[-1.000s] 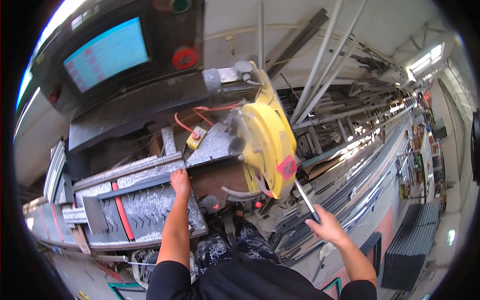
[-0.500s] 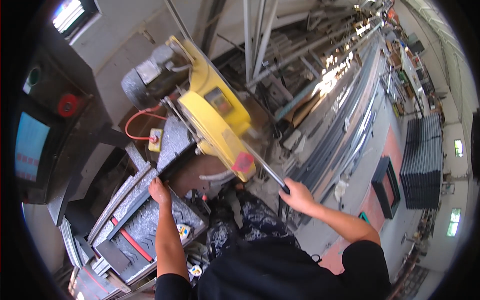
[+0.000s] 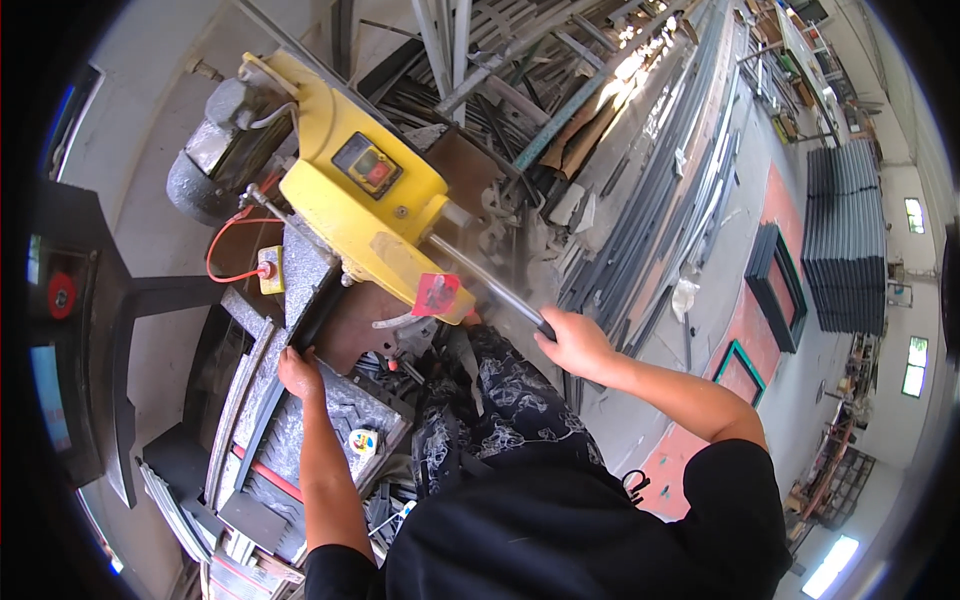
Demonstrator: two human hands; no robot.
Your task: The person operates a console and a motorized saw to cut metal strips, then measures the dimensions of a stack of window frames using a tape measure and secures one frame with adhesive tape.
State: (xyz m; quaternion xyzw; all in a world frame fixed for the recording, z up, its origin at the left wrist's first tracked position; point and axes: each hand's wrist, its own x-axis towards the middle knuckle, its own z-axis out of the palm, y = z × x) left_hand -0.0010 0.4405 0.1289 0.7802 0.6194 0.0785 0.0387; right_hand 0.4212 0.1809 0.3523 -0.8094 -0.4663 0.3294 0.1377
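Note:
My right hand (image 3: 578,346) is closed round the black grip of a metal lever handle (image 3: 487,282). The lever runs into the yellow head of a cut-off saw (image 3: 372,210), whose guard carries a red patch at its lower end. My left hand (image 3: 300,373) is closed on a long dark metal profile (image 3: 259,432), which lies along the fence of the grey saw table (image 3: 300,440); its fingertips are partly hidden. The saw blade is hidden by the guard.
A tape measure (image 3: 363,441) lies on the table beside my left forearm. A yellow switch box (image 3: 270,270) with an orange cable sits behind. At left stands a dark machine with a screen (image 3: 50,395). Long metal profiles (image 3: 650,250) cover the floor at right, near stacked frames (image 3: 845,240).
The view has turned, so the saw and table appear farther left. Both hands keep their holds, the right on the lever handle, the left on the metal profile.

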